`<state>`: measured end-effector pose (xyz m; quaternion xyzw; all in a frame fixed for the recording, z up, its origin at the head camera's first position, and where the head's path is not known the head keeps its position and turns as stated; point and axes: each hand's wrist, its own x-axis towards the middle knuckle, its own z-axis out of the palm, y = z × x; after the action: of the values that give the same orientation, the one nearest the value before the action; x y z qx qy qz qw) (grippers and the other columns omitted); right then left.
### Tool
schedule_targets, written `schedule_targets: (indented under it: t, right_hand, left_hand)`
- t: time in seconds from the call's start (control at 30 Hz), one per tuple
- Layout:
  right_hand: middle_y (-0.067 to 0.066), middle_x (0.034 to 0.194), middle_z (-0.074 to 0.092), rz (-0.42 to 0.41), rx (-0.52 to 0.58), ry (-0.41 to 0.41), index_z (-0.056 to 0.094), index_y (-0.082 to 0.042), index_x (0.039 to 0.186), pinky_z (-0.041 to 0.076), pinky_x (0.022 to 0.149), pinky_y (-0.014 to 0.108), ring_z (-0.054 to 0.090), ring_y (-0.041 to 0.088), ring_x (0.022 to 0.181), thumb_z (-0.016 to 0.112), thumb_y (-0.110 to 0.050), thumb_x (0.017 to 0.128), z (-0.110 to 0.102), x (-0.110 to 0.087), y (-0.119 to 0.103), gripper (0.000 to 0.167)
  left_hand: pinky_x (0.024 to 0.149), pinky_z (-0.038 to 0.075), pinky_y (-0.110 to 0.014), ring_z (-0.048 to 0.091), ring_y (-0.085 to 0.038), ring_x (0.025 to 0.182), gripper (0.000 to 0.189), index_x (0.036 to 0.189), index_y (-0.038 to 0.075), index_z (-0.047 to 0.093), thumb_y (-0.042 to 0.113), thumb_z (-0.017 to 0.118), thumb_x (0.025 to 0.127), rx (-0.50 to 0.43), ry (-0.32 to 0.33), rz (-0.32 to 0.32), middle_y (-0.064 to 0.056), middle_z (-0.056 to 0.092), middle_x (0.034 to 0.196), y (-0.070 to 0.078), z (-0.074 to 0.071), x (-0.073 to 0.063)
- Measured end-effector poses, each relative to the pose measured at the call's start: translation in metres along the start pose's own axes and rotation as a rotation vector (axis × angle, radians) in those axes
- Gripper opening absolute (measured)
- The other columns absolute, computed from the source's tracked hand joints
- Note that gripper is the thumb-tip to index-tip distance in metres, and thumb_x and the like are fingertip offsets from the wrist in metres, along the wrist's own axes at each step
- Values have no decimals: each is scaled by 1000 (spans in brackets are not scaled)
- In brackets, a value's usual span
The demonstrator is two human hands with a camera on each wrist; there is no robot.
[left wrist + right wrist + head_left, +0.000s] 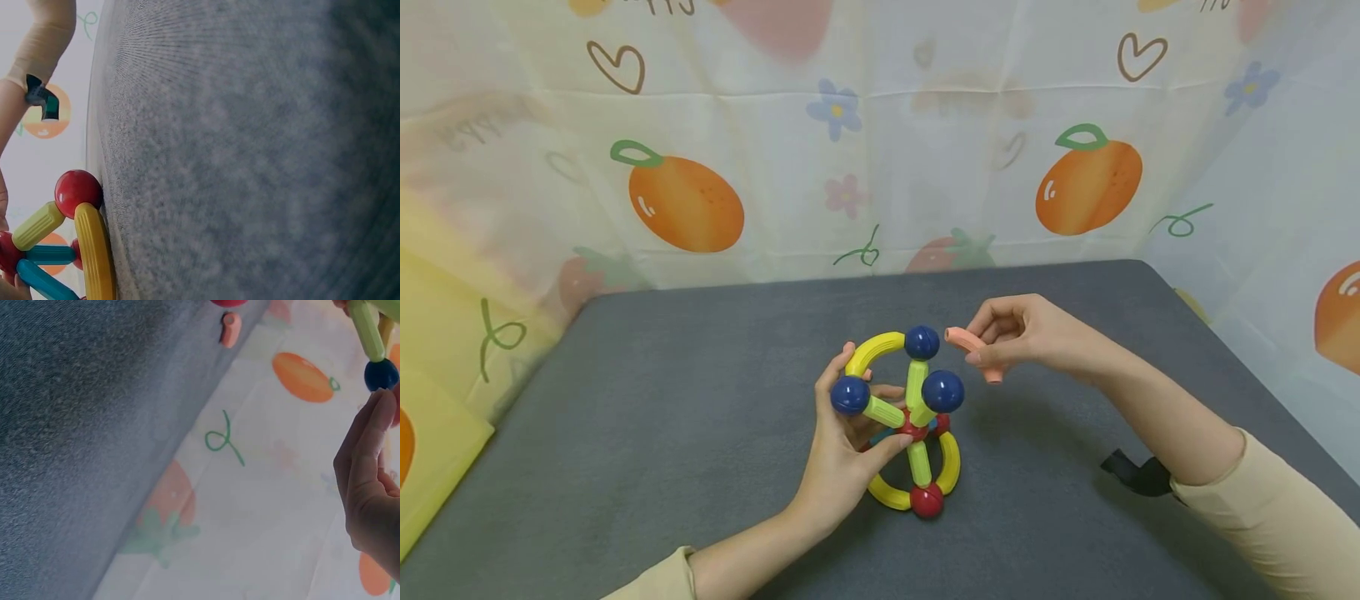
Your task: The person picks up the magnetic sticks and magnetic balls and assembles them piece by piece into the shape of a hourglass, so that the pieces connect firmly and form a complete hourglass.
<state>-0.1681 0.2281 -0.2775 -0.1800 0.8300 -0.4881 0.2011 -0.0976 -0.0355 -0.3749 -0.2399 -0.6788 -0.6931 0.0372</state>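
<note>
My left hand (823,475) grips a magnetic ball-and-rod toy structure, its thumb at the central red ball (913,428). Lime rods (917,383) fan up from there to three dark blue balls (943,391). A yellow curved rod (877,346) joins two of those balls. Below, another lime rod leads down to a red ball (927,501) in a ring with yellow curved rods (95,250). Teal rods (50,254) show in the left wrist view. My right hand (1026,333) pinches a pink curved rod (964,339), its end just right of the rear blue ball.
Another pink rod (230,330) lies on the grey table (700,433), mostly hidden behind the structure in the head view. A black strap (1138,473) hangs at the right sleeve. A printed fruit-pattern curtain (880,167) stands behind the table.
</note>
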Motion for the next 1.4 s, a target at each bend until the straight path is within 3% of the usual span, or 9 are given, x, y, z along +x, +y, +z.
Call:
schedule_targets:
  t: [0.23, 0.4, 0.63, 0.87, 1.03, 1.27, 1.4]
  right_hand:
    - [10, 75, 68, -5, -23, -25, 62, -6, 108, 54, 78, 40, 67, 26, 70, 73, -28, 89, 5, 2, -4, 31]
    - [11, 80, 67, 6, 29, -11, 62, -8, 112, 55, 76, 41, 66, 28, 70, 74, -28, 89, 7, 0, -2, 33]
    - [12, 112, 59, 12, 116, 69, 60, -7, 113, 60, 76, 39, 66, 20, 73, 74, -25, 89, 12, -6, 2, 33]
    - [10, 123, 60, -9, 68, 177, 65, -8, 111, 61, 80, 35, 71, 18, 84, 71, -31, 92, 19, -14, 5, 31]
    - [2, 126, 65, -133, 97, 173, 67, -6, 115, 61, 82, 37, 72, 16, 98, 63, -19, 97, 19, -23, 12, 23]
    - [-3, 132, 65, -344, 130, 90, 66, -4, 121, 59, 86, 31, 66, 17, 115, 59, -2, 96, 20, -31, 19, 27]
    - [-1, 134, 64, -378, 116, 84, 66, -2, 119, 56, 90, 27, 62, 14, 123, 63, 1, 92, 22, -32, 19, 27]
  left_hand:
    - [99, 53, -23, 67, -1, 106, 101, 154, 18, 4, -5, 73, 83, -9, -3, 14, -24, 61, 125, 0, -1, 0]
    - [98, 53, -23, 67, -1, 105, 101, 154, 18, 4, -5, 73, 83, -8, -5, 18, -24, 61, 125, 0, -1, 0]
    - [98, 54, -24, 67, -1, 106, 101, 154, 20, 5, -5, 73, 83, 2, -2, 22, -24, 61, 125, 1, -1, 1]
    - [98, 54, -25, 67, -1, 105, 101, 153, 19, 5, -5, 73, 83, 3, 2, 13, -23, 61, 125, 1, -1, 1]
    - [99, 53, -24, 66, -2, 108, 100, 153, 20, 5, -4, 73, 84, -15, -5, 6, -23, 61, 126, 2, -2, 0]
    - [102, 51, -25, 66, -6, 114, 95, 154, 19, 6, -2, 71, 87, -75, -23, 10, -26, 59, 130, 2, -3, 0]
    - [104, 51, -28, 66, -7, 116, 92, 153, 21, 7, -1, 69, 88, -92, -24, 5, -27, 59, 131, 3, -4, -1]
